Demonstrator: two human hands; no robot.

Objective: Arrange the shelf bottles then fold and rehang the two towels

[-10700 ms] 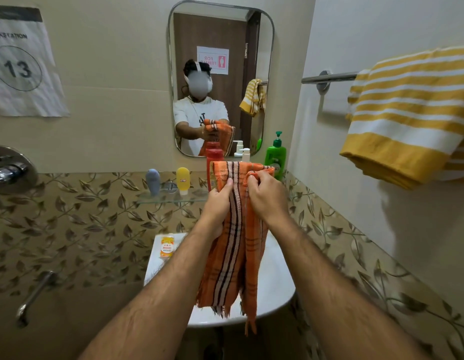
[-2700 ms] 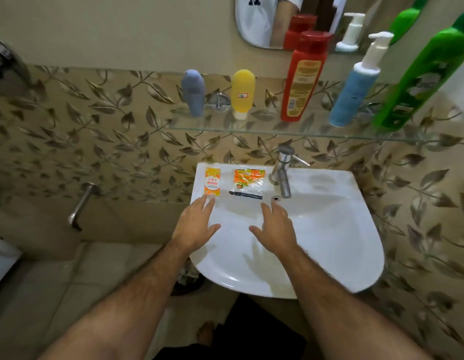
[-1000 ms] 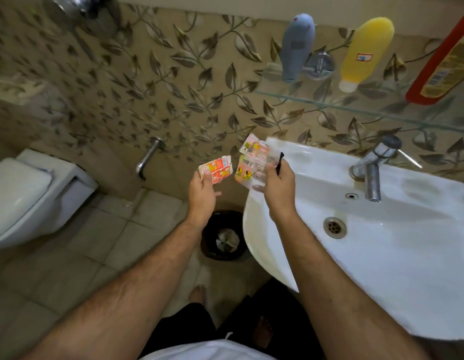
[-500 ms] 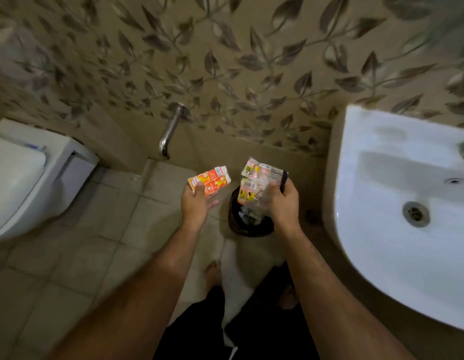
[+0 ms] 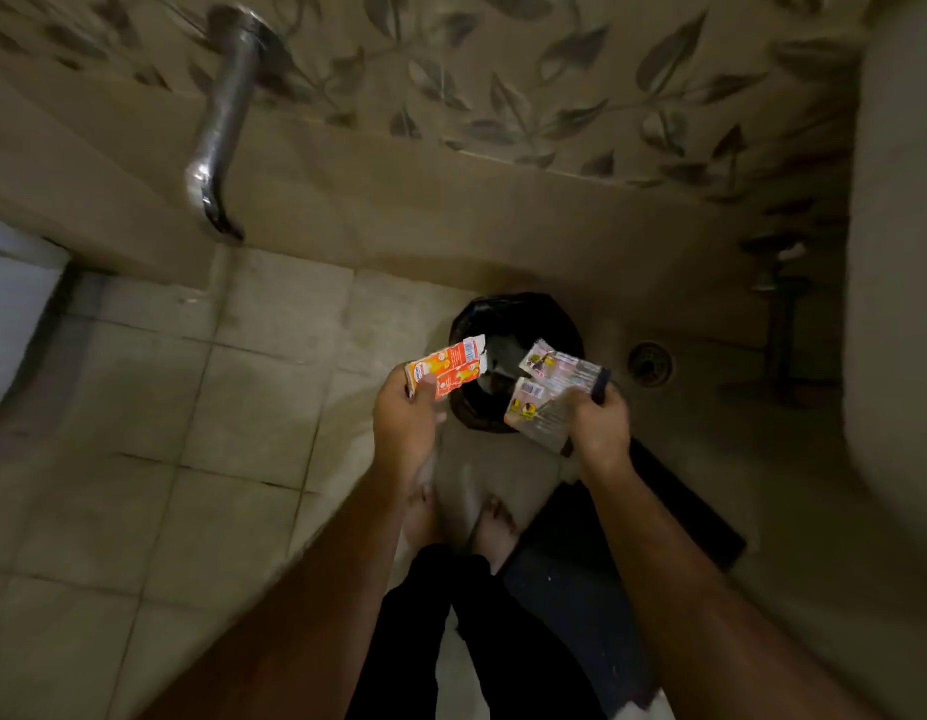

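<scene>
view: just the one head cam (wide-angle)
facing: steeply down at the tiled floor (image 5: 243, 387)
range: arm's-length close

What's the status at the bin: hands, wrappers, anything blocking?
Left hand grips orange carton. Right hand grips clear wrappers. Both held over black bin. Nothing blocking.

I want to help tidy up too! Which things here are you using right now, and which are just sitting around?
In use:
- orange carton, held by the left hand
- clear wrapper, held by the right hand
- black bin, under both

Just there:
- wall spout
- floor drain
- toilet
- sink
</scene>
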